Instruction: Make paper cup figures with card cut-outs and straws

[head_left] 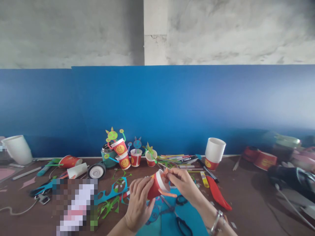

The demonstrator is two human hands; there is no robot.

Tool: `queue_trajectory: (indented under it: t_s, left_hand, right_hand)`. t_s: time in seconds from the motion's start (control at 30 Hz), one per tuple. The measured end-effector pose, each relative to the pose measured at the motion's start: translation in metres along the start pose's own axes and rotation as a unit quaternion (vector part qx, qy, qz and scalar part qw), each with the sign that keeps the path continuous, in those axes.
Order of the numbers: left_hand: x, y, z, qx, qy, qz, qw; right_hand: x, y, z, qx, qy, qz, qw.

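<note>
My left hand (141, 196) is wrapped round a red paper cup (155, 188) with a white rim, tilted so that its mouth faces right. An orange strip (169, 194) sticks out from the cup's near side. At the rim, my right hand (180, 181) pinches a small orange piece (166, 171), mostly hidden by the fingers. Beneath the hands lie blue paper sheets (197, 216) and dark-handled scissors (183, 226). A cut-out blue sheet (112, 193) and green paper scraps (108, 207) lie left of my left hand.
Red cups with paper animal heads (119, 148) stand at the back, beside a dark-lidded jar (108, 154). Stacked white cups (215, 150), a glue stick (204, 179) and a red pouch (218, 193) are on the right. Pens (182, 159) lie along the wall.
</note>
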State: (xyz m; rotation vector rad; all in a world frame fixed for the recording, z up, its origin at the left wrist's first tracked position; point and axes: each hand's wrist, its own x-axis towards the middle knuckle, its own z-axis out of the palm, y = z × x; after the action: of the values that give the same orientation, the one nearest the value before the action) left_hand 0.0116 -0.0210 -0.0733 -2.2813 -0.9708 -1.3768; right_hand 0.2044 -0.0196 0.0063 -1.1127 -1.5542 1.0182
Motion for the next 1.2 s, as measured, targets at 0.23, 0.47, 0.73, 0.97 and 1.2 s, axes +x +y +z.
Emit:
queue_trajectory:
  t_s: [0.23, 0.47, 0.73, 0.97, 1.2]
  left_hand:
    - [-0.001, -0.001, 0.0, -0.004, -0.006, -0.001, 1.0]
    - [-0.005, -0.003, 0.009, -0.065, 0.003, -0.095, 0.993]
    - [-0.004, -0.007, 0.017, -0.301, -0.019, -0.303, 0.904]
    - [0.004, 0.002, 0.007, -0.379, -0.07, -0.269, 0.883]
    - [-0.001, 0.001, 0.012, -0.344, -0.083, -0.219, 0.909]
  right_hand:
    - [0.001, 0.001, 0.001, -0.012, 0.013, -0.003, 1.0]
    - [0.003, 0.006, -0.006, -0.173, 0.084, -0.009, 0.981]
    - [0.009, 0.021, -0.03, -0.365, 0.156, 0.017, 0.918]
    - [0.006, 0.002, -0.021, -0.066, 0.077, -0.022, 0.995]
    - [0.002, 0.004, -0.005, -0.097, 0.049, 0.009, 0.994]
